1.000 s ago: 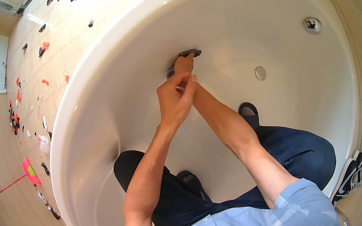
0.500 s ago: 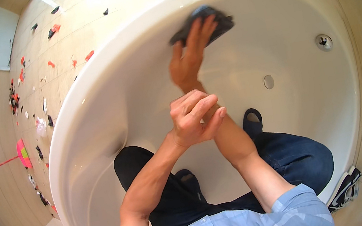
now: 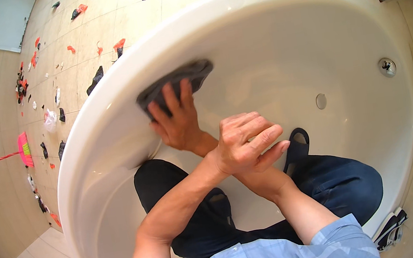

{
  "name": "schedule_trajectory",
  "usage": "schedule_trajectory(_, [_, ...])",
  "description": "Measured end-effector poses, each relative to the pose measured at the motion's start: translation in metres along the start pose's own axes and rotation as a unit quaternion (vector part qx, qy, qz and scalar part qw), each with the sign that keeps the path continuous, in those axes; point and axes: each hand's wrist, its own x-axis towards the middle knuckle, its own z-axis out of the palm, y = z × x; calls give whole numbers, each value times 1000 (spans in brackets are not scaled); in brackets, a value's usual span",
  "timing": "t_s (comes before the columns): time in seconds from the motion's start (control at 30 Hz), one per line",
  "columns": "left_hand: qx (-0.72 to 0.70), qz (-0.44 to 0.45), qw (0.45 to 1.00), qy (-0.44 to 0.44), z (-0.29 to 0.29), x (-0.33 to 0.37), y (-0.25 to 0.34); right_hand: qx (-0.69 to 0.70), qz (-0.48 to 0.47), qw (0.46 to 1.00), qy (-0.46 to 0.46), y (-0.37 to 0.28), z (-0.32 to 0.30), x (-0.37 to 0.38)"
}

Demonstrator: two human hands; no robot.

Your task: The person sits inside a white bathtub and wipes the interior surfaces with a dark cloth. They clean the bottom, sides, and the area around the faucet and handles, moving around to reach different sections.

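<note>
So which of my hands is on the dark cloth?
Your right hand, crossing beneath your left forearm and spread on the dark cloth against the white bathtub; your left hand is loosely curled, away from the cloth.

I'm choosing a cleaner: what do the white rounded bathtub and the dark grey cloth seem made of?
The white rounded bathtub looks like acrylic or enamel, glossy with bright highlights. The dark grey cloth is probably fabric: matte, with soft-looking edges.

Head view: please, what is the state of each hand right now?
Left hand: loosely closed, no held thing visible.
Right hand: open, fingers spread on a dark grey, flat, elongated cloth.
</note>
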Motion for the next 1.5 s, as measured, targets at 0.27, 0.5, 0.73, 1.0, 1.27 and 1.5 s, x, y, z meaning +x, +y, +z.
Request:
schedule_trajectory(0.27, [54,-81,995,-18,9,-6,-9,32,5,995,-91,-4,9,-67])
schedule_trajectory(0.5, [39,-65,997,-23,9,-18,-9,-70,75,991,84,77,-24,9])
schedule_trajectory(0.73, [46,-71,996,-19,6,-18,-5,73,220,971,60,15,5,-19])
schedule_trajectory(1.0, [34,-87,995,-44,19,-22,-10,175,254,951,-17,-45,34,-112])
schedule_trajectory(1.27, [29,-81,992,-87,19,-26,-9,158,486,830,224,147,-9,-35])
schedule_trajectory(1.5, [14,-82,993,-80,24,-20,-5,83,480,869,86,119,34,-94])
